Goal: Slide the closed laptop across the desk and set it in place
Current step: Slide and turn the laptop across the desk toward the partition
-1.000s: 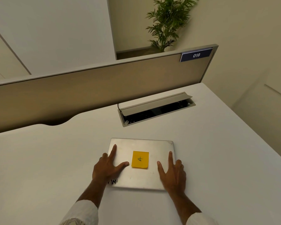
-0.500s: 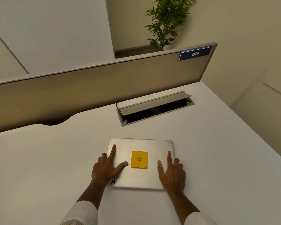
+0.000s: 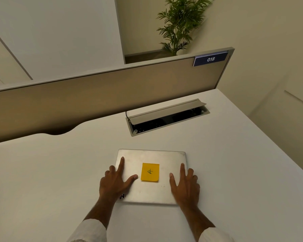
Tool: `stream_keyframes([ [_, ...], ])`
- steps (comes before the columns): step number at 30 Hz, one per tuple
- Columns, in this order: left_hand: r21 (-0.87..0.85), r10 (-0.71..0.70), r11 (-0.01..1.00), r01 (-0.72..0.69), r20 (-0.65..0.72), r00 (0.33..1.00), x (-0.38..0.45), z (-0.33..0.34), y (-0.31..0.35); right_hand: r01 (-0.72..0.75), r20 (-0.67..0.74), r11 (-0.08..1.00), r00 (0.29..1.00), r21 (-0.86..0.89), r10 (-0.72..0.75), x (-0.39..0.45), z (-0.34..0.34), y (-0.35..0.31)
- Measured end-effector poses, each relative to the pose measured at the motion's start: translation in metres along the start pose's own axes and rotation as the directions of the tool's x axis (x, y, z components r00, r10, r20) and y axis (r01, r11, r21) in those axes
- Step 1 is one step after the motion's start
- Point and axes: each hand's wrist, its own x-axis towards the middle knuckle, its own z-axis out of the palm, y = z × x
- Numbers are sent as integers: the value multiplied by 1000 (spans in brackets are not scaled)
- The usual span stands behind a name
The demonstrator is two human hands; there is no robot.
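The closed silver laptop (image 3: 151, 157) lies flat on the white desk (image 3: 51, 172), near its front middle. An orange sticky note (image 3: 150, 172) with a handwritten mark sits on the middle of the lid. My left hand (image 3: 115, 183) rests flat on the lid's left part, fingers spread, with the outer fingers over the left edge. My right hand (image 3: 185, 185) lies flat on the lid's right part, fingers spread along the right edge. Neither hand curls around the laptop.
An open cable box (image 3: 166, 117) with a raised grey flap is set into the desk just beyond the laptop. A beige partition (image 3: 94, 95) with a "018" label (image 3: 210, 59) runs along the back. The desk's right edge (image 3: 269, 137) slants away, and a potted plant (image 3: 180, 23) stands behind.
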Motion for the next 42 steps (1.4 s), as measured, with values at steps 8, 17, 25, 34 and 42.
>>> stream_keyframes([
  [8,-36,-21,999,19,-62,998,-6,4,3,-33,8,999,999,42,32,5,-1,0],
  [17,-44,-42,998,39,-63,997,-1,6,11,-48,26,996,999,71,46,3,0,-2],
  [25,-148,-103,985,94,-51,993,-3,-2,16,-57,49,997,997,59,54,4,0,-6],
  [34,-361,-206,914,186,-19,978,0,-10,17,-46,33,996,999,71,43,3,3,-7],
  [42,-479,-242,850,219,14,970,1,-9,15,-25,30,991,999,133,21,3,4,1],
])
